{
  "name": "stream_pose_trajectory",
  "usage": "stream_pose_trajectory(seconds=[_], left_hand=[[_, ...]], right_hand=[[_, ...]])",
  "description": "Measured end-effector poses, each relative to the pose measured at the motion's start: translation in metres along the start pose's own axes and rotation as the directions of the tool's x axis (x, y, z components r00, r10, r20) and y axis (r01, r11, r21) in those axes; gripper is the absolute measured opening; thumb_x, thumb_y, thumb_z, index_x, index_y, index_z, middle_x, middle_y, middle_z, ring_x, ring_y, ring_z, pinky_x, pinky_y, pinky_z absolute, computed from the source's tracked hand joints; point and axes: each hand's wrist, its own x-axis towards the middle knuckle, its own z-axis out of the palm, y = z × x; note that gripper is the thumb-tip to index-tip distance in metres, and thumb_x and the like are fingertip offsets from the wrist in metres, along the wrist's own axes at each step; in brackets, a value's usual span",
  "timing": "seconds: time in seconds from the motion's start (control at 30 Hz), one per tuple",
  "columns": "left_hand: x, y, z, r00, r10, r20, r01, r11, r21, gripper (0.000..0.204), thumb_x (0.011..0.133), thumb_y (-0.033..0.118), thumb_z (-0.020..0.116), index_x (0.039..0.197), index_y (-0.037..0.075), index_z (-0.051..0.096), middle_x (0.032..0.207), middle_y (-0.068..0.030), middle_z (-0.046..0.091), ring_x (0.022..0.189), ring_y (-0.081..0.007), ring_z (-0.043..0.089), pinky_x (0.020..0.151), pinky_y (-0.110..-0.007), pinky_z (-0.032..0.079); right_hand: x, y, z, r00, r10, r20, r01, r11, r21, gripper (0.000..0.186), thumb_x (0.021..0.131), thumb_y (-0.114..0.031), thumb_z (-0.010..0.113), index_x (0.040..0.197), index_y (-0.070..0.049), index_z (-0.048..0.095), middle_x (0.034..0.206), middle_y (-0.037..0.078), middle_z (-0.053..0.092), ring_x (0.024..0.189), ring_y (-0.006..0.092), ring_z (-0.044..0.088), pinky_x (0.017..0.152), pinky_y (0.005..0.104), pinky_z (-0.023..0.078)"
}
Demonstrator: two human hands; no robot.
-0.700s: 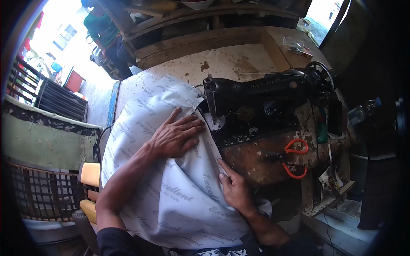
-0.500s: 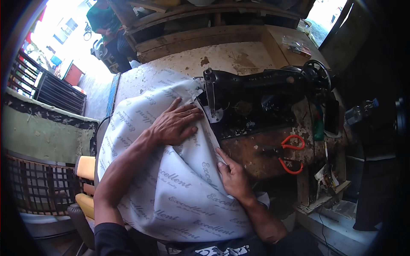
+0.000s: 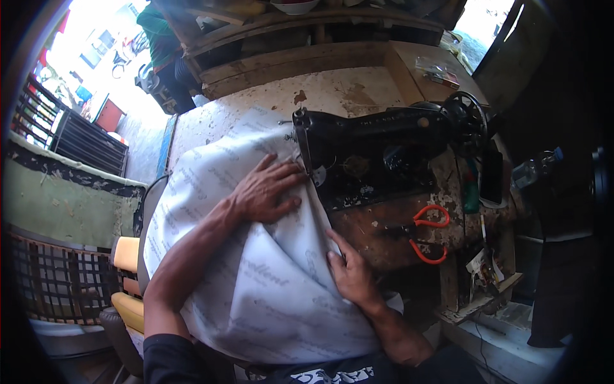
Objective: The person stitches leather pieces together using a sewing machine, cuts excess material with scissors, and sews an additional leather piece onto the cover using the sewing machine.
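A large white fabric sheet point(image 3: 211, 307) printed with grey lettering spreads over my lap and onto the table, its right edge running up to the needle area of a black sewing machine point(image 3: 377, 121). My left hand point(image 3: 268, 189) lies flat on the fabric, fingers stretched toward the needle and just left of it. Lower down, my right hand point(image 3: 352, 272) holds the fabric's right edge, thumb on top and index finger along the border; its other fingers are partly hidden. Blur softens the fabric's print.
Scissors with orange handles point(image 3: 432, 217) lie on the worn table right of the fabric. Beyond them are a dark phone point(image 3: 491, 179) and a clear bottle point(image 3: 527, 171). A wooden shelf point(image 3: 294, 57) stands at the back. A person in green point(image 3: 157, 35) is at far left.
The view has shifted slightly, so the machine and scissors appear a little further left. Both hands keep nearly the same places on the fabric, which sits a little differently near the needle.
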Motion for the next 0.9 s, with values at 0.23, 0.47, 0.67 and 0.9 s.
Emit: stream_pose_trajectory(seconds=[0.23,0.47,0.67,0.9], left_hand=[[-0.004,0.021,0.004,0.999,-0.022,0.050,0.018,0.997,0.074,0.059,0.093,0.044,0.060,0.145,0.017,0.056,0.156,-0.0196,0.043,0.149,-0.0334,0.037,0.126,-0.061,0.016],[0.007,-0.005,0.006,0.998,0.036,-0.048,-0.036,0.999,0.001,0.052,0.089,0.035,0.065,0.137,0.017,0.064,0.149,-0.0157,0.049,0.144,-0.0311,0.043,0.126,-0.063,0.015],[0.002,0.007,0.018,0.982,0.101,-0.157,-0.119,0.987,-0.108,0.042,0.088,0.034,0.074,0.126,0.017,0.073,0.134,-0.0146,0.060,0.136,-0.0297,0.053,0.121,-0.070,0.019],[0.015,-0.019,0.024,0.947,0.175,-0.269,-0.197,0.979,-0.058,0.036,0.087,0.035,0.078,0.117,0.015,0.077,0.125,-0.0113,0.064,0.128,-0.0287,0.058,0.120,-0.066,0.027]], right_hand=[[-0.028,-0.010,-0.007,0.991,0.104,0.086,-0.109,0.993,0.048,0.046,0.105,-0.007,0.052,0.151,-0.002,0.050,0.145,0.020,0.061,0.136,0.0247,0.057,0.114,0.0317,0.040],[0.001,-0.004,-0.006,0.990,0.128,0.056,-0.130,0.991,0.030,0.045,0.103,-0.012,0.053,0.148,-0.007,0.054,0.136,0.021,0.066,0.124,0.0308,0.067,0.102,0.0340,0.051],[-0.016,-0.012,-0.013,1.000,-0.022,0.016,0.023,0.997,-0.071,0.043,0.102,-0.009,0.055,0.144,0.000,0.056,0.134,0.026,0.065,0.123,0.0333,0.067,0.101,0.0366,0.052],[0.003,-0.005,-0.016,0.993,0.117,0.029,-0.117,0.993,0.007,0.044,0.104,-0.012,0.054,0.147,-0.001,0.055,0.115,0.013,0.069,0.096,0.0148,0.064,0.086,0.0275,0.050]])
